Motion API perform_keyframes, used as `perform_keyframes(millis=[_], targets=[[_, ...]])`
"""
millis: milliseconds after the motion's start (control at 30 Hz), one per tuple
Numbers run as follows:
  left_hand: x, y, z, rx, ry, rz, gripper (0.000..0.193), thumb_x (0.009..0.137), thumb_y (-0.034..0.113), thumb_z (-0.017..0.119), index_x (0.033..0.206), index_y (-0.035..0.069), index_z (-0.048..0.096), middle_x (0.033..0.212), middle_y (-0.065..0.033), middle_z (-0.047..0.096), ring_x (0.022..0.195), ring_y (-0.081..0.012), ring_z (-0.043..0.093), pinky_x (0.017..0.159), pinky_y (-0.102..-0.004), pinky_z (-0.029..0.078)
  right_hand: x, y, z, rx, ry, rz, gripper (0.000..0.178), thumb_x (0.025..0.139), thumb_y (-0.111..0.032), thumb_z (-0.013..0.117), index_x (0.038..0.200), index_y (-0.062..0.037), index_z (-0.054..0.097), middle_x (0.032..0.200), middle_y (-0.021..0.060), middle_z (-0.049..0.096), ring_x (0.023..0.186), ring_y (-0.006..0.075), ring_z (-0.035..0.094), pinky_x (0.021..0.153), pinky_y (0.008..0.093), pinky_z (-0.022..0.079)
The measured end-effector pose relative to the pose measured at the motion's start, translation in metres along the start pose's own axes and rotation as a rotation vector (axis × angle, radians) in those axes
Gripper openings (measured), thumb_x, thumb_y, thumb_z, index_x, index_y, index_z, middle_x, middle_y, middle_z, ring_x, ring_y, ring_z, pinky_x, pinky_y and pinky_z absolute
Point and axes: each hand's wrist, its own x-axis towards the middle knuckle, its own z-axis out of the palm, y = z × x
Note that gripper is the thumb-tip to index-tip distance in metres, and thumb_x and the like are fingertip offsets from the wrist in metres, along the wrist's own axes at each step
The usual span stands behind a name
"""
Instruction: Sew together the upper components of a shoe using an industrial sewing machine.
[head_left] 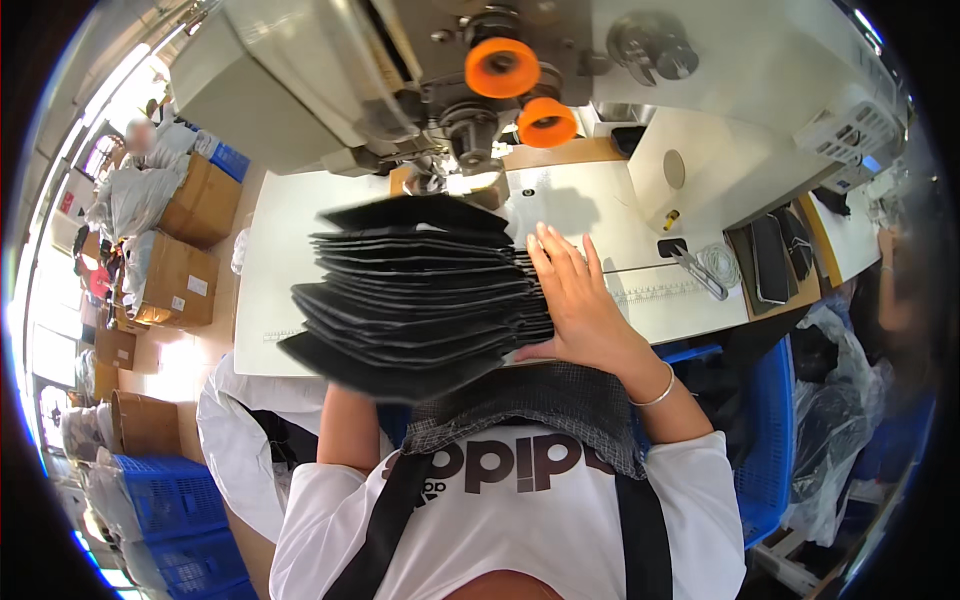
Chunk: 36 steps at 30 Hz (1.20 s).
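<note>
A thick stack of black flat fabric pieces (pixel 410 290) is in front of me, its layers fanned apart toward the left and pressed closer together at the right end. My right hand (pixel 580 310) lies against that right end, fingers stretched out and spread, the thumb on the near side. The stack covers my left hand; only the left forearm (pixel 350 425) shows, running up beneath the near left part of the pile. Just beyond the pile stands the sewing machine's needle area (pixel 450 180), with a lit spot beside it.
The sewing machine head (pixel 290 90), with orange knobs (pixel 502 68), overhangs the white table (pixel 285 220). Thread snips (pixel 700 272), a coil of white cord (pixel 720 262) and a phone-like dark slab (pixel 768 260) lie right. Blue crates (pixel 775 430) stand beside me; cardboard boxes (pixel 180 280) stand left.
</note>
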Motion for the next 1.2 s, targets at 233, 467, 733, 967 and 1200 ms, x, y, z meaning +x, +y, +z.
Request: perform_keyframes(millis=[233, 467, 733, 967, 1200], targets=[[-0.003, -0.007, 0.004, -0.002, -0.032, -0.027, 0.099, 0.082, 0.061, 0.076, 0.153, 0.003, 0.039, 0.154, -0.0126, 0.047, 0.141, -0.0292, 0.046, 0.116, -0.0488, 0.038, 0.019, -0.016, 0.023, 0.141, 0.151, 0.037, 0.143, 0.058, -0.073, 0.082, 0.154, 0.0133, 0.020, 0.158, 0.0315, 0.028, 0.151, 0.0424, 0.026, 0.122, 0.0613, 0.016], [-0.010, -0.008, 0.001, 0.001, -0.042, -0.009, 0.098, 0.083, 0.062, 0.074, 0.154, 0.004, 0.039, 0.154, -0.0125, 0.046, 0.141, -0.0293, 0.045, 0.116, -0.0492, 0.038, 0.014, -0.017, 0.011, 0.040, 0.078, 0.000, 0.135, 0.060, -0.064, 0.085, 0.153, 0.0130, 0.024, 0.156, 0.0313, 0.032, 0.149, 0.0418, 0.029, 0.121, 0.0610, 0.019], [-0.038, -0.008, 0.000, -0.003, -0.023, 0.038, 0.097, 0.085, 0.063, 0.073, 0.154, 0.005, 0.038, 0.154, -0.0123, 0.046, 0.141, -0.0294, 0.045, 0.117, -0.0497, 0.038, 0.024, -0.008, -0.006, 0.129, 0.129, -0.124, 0.121, 0.062, -0.044, 0.091, 0.150, 0.0102, 0.030, 0.136, 0.0233, 0.050, 0.127, 0.0372, 0.049, 0.118, 0.0501, 0.032], [-0.023, -0.017, 0.002, 0.007, -0.027, 0.024, 0.096, 0.086, 0.064, 0.071, 0.155, 0.006, 0.038, 0.155, -0.0121, 0.046, 0.142, -0.0295, 0.044, 0.117, -0.0501, 0.038, 0.015, 0.008, 0.007, 0.126, 0.067, -0.050, 0.132, 0.059, -0.062, 0.084, 0.154, 0.0091, 0.024, 0.157, 0.0260, 0.034, 0.149, 0.0388, 0.031, 0.122, 0.0587, 0.020], [-0.022, -0.034, 0.031, 0.009, -0.025, 0.007, 0.095, 0.087, 0.064, 0.069, 0.155, 0.007, 0.038, 0.155, -0.0120, 0.046, 0.142, -0.0296, 0.044, 0.117, -0.0506, 0.038, 0.024, -0.015, 0.037, 0.163, 0.279, 0.085, 0.140, 0.061, -0.072, 0.081, 0.155, 0.0112, 0.020, 0.160, 0.0298, 0.027, 0.151, 0.0415, 0.026, 0.123, 0.0595, 0.015]])
